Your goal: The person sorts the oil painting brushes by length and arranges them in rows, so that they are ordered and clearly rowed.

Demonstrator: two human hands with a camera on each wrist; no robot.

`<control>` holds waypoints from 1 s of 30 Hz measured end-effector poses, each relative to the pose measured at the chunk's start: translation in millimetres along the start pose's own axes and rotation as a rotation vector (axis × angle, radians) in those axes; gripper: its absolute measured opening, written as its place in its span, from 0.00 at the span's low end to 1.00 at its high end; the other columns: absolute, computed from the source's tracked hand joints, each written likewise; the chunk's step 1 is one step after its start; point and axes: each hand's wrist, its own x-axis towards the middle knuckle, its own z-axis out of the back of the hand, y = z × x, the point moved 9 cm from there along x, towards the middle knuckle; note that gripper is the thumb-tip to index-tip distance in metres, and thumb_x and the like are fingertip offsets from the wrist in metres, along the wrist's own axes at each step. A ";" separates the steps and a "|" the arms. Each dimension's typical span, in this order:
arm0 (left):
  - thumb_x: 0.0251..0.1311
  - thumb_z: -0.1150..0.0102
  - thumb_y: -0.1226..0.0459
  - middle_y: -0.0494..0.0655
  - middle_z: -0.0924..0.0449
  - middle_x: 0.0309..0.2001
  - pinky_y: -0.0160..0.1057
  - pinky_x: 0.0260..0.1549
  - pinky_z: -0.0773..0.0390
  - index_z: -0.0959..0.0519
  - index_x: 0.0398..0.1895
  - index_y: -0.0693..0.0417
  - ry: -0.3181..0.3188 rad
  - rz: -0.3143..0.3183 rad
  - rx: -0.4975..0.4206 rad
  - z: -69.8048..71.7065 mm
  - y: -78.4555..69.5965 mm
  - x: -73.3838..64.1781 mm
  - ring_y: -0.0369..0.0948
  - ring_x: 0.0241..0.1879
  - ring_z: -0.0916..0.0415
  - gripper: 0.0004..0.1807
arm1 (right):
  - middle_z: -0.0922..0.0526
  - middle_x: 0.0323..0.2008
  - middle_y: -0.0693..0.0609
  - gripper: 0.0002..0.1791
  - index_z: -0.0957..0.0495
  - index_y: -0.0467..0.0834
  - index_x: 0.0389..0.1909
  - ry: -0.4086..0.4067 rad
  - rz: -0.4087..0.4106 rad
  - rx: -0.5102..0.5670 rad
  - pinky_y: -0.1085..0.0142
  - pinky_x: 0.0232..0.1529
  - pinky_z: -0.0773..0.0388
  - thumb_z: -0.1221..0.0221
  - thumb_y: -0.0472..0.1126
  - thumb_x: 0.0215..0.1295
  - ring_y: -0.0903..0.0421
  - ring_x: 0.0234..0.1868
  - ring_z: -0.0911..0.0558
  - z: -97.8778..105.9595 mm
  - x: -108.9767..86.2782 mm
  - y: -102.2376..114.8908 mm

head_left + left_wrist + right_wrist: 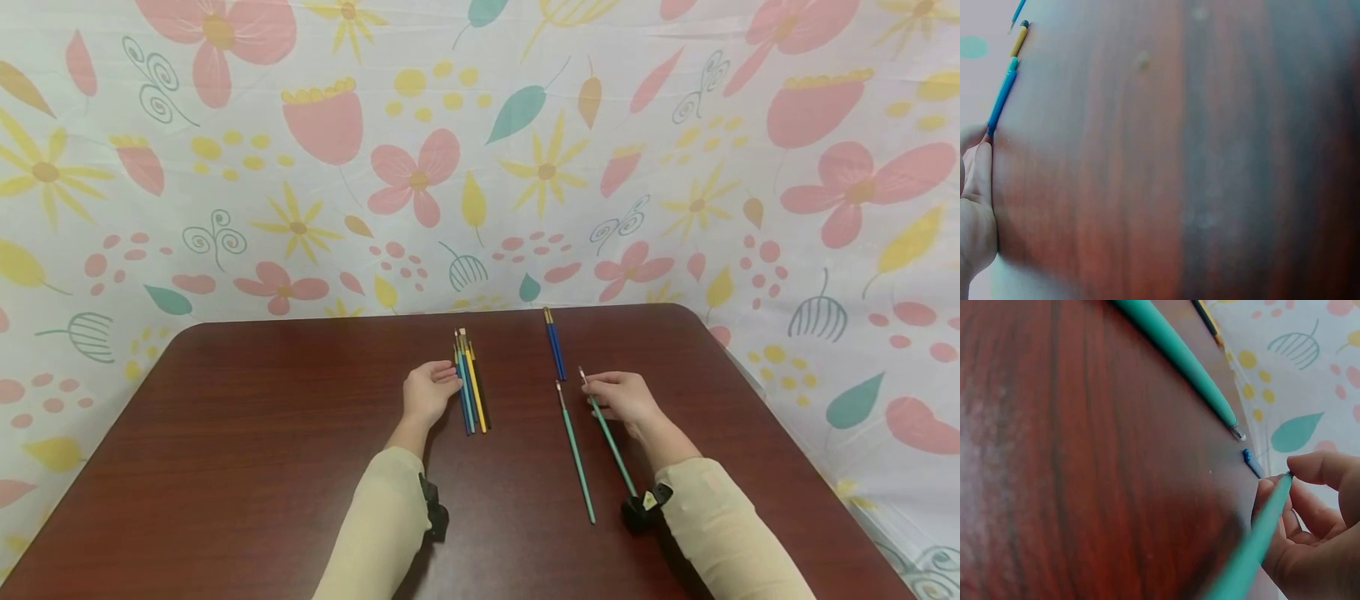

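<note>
My left hand rests beside a bundle of paintbrushes with blue, yellow and dark handles, its fingertips touching the left side. In the left wrist view, the thumb and fingers meet a blue handle at the frame's edge. Between thumb and fingers, my right hand pinches a green paintbrush near its bristle end, the handle slanting back toward the wrist. To its left lies a second green paintbrush, bristles pointing away. The right wrist view shows both green handles, the held one close to the camera.
Two blue paintbrushes lie together near the far edge of the dark red-brown table. Behind the table hangs a white cloth with flowers and leaves. A small black device sits at the left wrist, another at the right.
</note>
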 end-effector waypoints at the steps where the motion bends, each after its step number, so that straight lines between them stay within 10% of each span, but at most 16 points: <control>1: 0.56 0.35 0.66 0.55 0.17 0.48 0.43 0.50 0.20 0.23 0.52 0.61 0.000 0.000 -0.001 -0.1 0.3 0.1 0.47 0.49 0.18 0.20 | 0.17 0.44 0.41 0.23 0.28 0.29 0.57 0.003 0.001 0.002 0.64 0.35 0.17 0.45 0.39 0.65 0.59 0.37 0.18 -0.5 -0.4 0.5; 30: 0.56 0.35 0.65 0.54 0.17 0.48 0.43 0.50 0.20 0.23 0.52 0.60 0.005 0.003 -0.003 0.1 1.7 1.0 0.46 0.49 0.18 0.20 | 0.14 0.38 0.42 0.19 0.24 0.29 0.50 0.007 -0.006 -0.137 0.62 0.31 0.16 0.44 0.37 0.63 0.59 0.31 0.16 -10.4 4.0 5.5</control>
